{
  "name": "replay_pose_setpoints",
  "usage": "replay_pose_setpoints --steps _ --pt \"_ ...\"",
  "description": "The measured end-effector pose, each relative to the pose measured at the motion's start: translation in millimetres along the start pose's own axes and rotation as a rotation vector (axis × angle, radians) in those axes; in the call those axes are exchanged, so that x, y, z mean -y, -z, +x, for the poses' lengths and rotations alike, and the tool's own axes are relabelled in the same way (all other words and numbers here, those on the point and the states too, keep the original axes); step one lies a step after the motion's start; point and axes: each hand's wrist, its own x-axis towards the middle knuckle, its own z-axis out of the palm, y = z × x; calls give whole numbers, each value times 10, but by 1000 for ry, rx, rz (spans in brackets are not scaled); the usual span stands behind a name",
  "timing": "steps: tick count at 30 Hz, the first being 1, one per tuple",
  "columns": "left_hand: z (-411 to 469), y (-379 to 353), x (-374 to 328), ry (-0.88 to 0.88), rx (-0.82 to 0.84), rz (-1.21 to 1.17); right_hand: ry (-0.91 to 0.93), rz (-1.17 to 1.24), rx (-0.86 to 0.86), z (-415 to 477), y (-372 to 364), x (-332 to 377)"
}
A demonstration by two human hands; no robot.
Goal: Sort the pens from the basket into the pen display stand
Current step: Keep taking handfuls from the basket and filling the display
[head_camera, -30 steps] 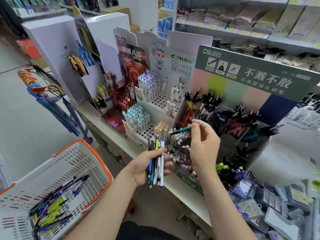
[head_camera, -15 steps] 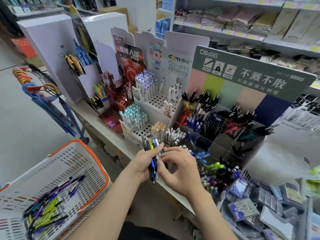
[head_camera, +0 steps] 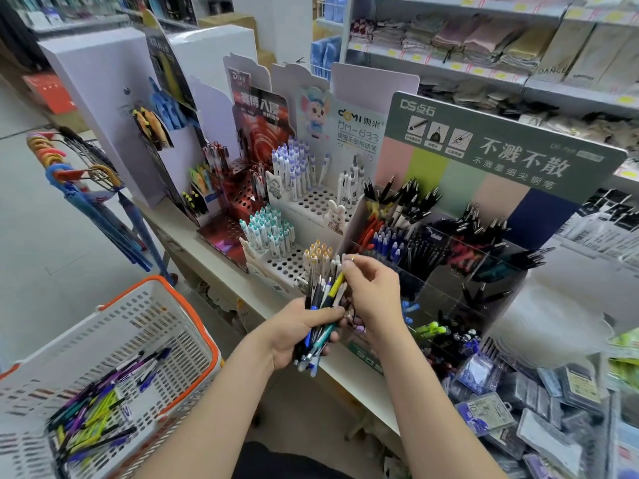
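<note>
My left hand [head_camera: 297, 335] grips pen bundle [head_camera: 315, 300] just before pen display stand [head_camera: 460, 181] | my right hand [head_camera: 371, 292] pinches top of yellow pen [head_camera: 336, 284] | pens likely light, stiff, slick: pinch barrel firmly, draw straight out

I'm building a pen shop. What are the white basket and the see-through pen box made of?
The basket looks like moulded plastic, matte white with an orange rim, judging by its slotted walls. The see-through pen box is probably glossy clear acrylic: pens show through its walls.
</note>
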Motion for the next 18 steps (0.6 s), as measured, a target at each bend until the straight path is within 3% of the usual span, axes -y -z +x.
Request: replay_pose_setpoints --steps 3,7,10,13,18 --pt "-20 48 69 10 37 -14 58 141 -132 24 30 48" --pt "14 54 102 -27 -29 -177 452 2 -206 -181 152 132" --pt "67 71 91 -86 -90 -287 723 -227 -38 -408 187 7" --pt "136 128 90 -122 -151 -364 795 -308 172 -575 123 -157" --pt "150 142 86 -119 -165 -432 878 -414 240 -561 151 -340"
